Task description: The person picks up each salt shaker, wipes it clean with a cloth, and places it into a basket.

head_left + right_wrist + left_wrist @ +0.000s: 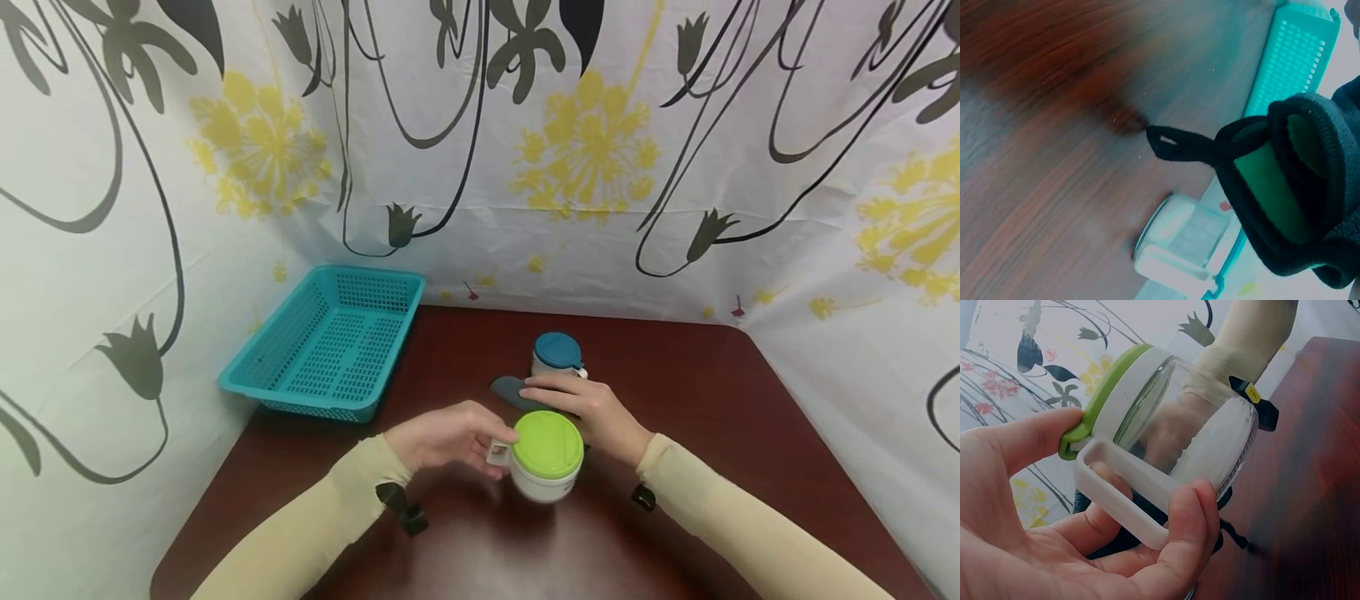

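In the head view my left hand (453, 437) holds a clear jar (545, 489) with a green lid (549, 444). In the left wrist view, thumb on the lid's edge and fingers curl about its white handle (1125, 500); white material lies inside. My right hand (600, 417) is behind this jar, fingers over a grey fabric piece (513, 392). The right wrist view shows that fabric close up, mitt-like, with black edging, a hanging loop (1182, 144) and green inside. Its grip there is mostly hidden. Just beyond stands a blue-lidded jar (557, 352) with a white handle.
A turquoise plastic basket (322, 392) sits at the back left of the dark red-brown table (675, 358). Patterned white cloth (480, 183) hangs behind and at both sides. Black straps (401, 507) are on the wrists.
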The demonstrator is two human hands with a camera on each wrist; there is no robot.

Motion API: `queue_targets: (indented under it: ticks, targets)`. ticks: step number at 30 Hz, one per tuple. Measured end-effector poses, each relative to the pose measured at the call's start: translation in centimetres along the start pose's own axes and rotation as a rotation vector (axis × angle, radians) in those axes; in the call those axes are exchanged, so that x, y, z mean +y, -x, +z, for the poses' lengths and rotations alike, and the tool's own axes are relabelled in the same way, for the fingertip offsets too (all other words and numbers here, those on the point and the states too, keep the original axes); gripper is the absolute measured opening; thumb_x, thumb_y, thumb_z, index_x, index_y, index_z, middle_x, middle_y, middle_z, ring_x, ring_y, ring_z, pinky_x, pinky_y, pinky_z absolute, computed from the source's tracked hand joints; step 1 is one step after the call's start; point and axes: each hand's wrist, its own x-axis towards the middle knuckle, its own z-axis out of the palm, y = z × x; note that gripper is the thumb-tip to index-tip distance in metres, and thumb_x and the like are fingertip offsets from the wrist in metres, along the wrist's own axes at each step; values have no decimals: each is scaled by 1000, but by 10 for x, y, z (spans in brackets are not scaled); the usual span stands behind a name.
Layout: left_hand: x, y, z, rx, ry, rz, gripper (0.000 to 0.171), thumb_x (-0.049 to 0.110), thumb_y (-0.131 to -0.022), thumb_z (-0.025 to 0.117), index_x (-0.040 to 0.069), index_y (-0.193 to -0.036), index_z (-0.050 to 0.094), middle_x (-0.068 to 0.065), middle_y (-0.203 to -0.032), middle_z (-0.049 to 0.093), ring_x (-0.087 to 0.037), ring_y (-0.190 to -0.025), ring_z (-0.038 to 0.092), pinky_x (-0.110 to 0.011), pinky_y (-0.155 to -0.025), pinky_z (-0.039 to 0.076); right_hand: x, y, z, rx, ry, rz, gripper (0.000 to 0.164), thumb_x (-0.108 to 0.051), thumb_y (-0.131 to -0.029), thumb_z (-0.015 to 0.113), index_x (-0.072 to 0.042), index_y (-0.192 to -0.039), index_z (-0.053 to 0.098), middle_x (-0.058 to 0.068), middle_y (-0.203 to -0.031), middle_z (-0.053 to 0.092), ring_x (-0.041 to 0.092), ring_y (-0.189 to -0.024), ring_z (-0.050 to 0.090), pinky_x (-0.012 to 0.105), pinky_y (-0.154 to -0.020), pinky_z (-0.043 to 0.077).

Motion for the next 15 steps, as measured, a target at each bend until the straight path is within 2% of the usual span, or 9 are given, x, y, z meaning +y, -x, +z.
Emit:
queue_targets:
  ticks: [5,9,15]
  targets:
    - [-1,-2,2,-16,31,-32,37,30,-91,71,0,-112,73,-16,-105,72,-28,-86,70,-45,-84,57,-4,0,3,-1,-85,-11,42,-32,-103,56,-16,-141,60,5,-143,57,21,-129,56,29,-99,49]
    - [0,-1,-1,10,23,-23,36,29,-90,72,0,-110,74,-16,-103,72,-29,-87,71,-45,-84,58,-4,-1,-1,43,-43,-15,42,-31,-102,58,-13,-139,61,3,-140,60,21,-126,58,31,-99,49]
    - [1,5,-10,88,18,-7,34,28,-88,73,-1,-106,75,-15,-99,73,-30,-85,71,-45,-83,58,-5,5,-13,100,27,43,40,-32,-101,59,-15,-137,63,-1,-135,63,20,-122,61,30,-101,48]
